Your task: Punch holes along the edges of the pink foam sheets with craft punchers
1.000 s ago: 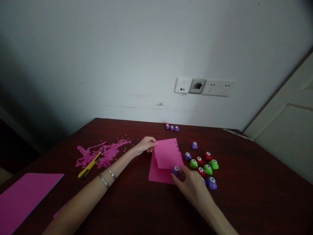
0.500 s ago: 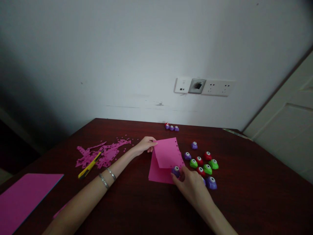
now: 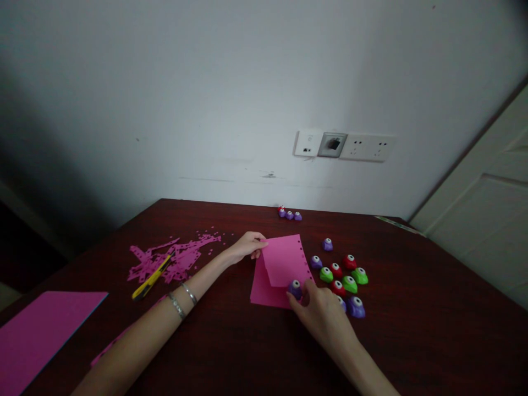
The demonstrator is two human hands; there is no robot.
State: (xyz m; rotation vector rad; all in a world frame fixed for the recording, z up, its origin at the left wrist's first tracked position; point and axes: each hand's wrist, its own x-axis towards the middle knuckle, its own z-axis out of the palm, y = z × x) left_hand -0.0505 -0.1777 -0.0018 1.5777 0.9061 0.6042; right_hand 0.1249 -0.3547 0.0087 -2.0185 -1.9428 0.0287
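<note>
My left hand (image 3: 248,245), closed, pinches the upper left edge of a pink sheet of paper (image 3: 284,258) and keeps it raised. A row of small punched holes runs down that sheet's right edge. Under it another pink sheet (image 3: 264,296) lies on the table. In my right hand (image 3: 322,308) is a small purple craft punch (image 3: 294,289) with a white and dark round top, at the raised sheet's lower edge. Whether the paper sits inside the punch's slot I cannot tell. Just right of this hand stand several purple, red and green craft punches (image 3: 350,284).
A yellow utility knife (image 3: 152,279) lies by pink paper scraps (image 3: 185,265) on the left. Pink sheets (image 3: 49,330) cover the table's near left corner. A few more punches (image 3: 290,215) stand by the wall. A thin strip (image 3: 400,225) lies at the far right edge.
The raised pink sheet has shifted slightly right and down, with my left hand. My right hand and the purple punch have moved a little to the left.
</note>
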